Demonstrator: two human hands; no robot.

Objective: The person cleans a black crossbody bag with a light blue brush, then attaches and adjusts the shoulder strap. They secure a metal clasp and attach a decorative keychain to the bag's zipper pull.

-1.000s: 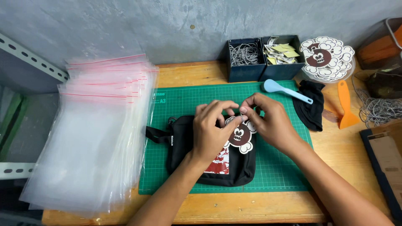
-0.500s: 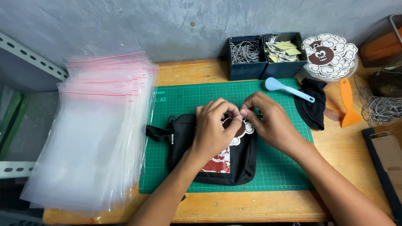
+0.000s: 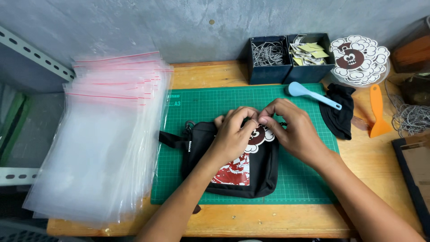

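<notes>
A small black pouch bag point(image 3: 242, 172) with a red and white print lies on the green cutting mat point(image 3: 304, 179). A cloud-shaped white tag with a brown round face point(image 3: 259, 136) rests on the bag's top edge. My left hand point(image 3: 233, 136) and my right hand point(image 3: 291, 130) meet over that tag, fingertips pinched together at the bag's top. Both hands hide what the fingertips grip there.
A stack of clear zip bags point(image 3: 103, 134) lies at the left. Two dark bins point(image 3: 289, 56) hold chains and paper tags. A stack of cloud-shaped tags point(image 3: 358, 58), a blue scoop point(image 3: 311, 95), black cloth point(image 3: 340, 114), an orange scraper point(image 3: 378, 112) and ball chain point(image 3: 410, 118) sit right.
The cloud-shaped tag has gone from fully visible under my fingers to partly covered. Both hands closed in tighter at the bag's top edge.
</notes>
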